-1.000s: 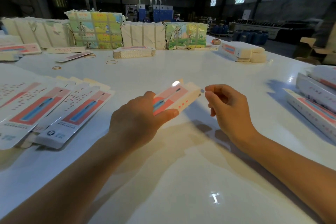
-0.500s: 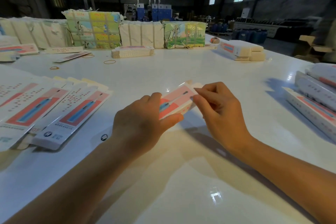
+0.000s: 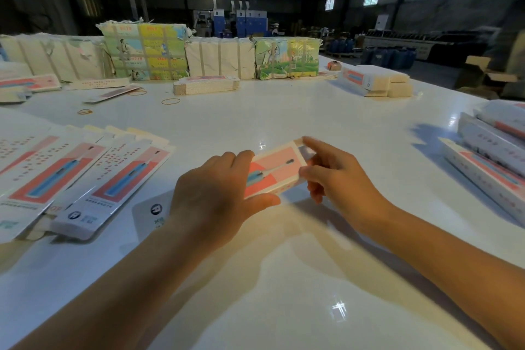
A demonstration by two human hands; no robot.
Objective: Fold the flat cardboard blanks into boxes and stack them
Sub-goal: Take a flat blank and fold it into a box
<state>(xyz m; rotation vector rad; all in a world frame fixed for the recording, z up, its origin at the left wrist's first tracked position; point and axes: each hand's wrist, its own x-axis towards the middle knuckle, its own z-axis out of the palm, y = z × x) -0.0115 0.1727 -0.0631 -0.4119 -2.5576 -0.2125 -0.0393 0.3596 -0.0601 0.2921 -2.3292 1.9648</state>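
1. Hands at the near centre of the table: the left hand has its grip wrapped round the near end of one box, thumb under the near edge and fingers over the top. The right hand pinches the far end, forefinger reaching over the end corner; it appears to be closing the end flap, though the flap itself is mostly hidden.
2. Box in hand: already opened out to a full body, printed pink face upward, held just above the table. Judged to be at the end-closing step and not yet stacked.
3. Left of the hands: a fanned spread of flat blanks lies on the table, unfolded. This is work outstanding.
4. Right edge: a pile of long folded boxes, partly cut off by the frame. This appears to be the finished stack, so several units are judged complete.
5. Mid table: loose rubber bands and one bound bundle of blanks.
6. Far table: a further pile of folded boxes at the right, and a row of wrapped paper bundles along the back edge, unopened. Considerable stock remains to be folded.
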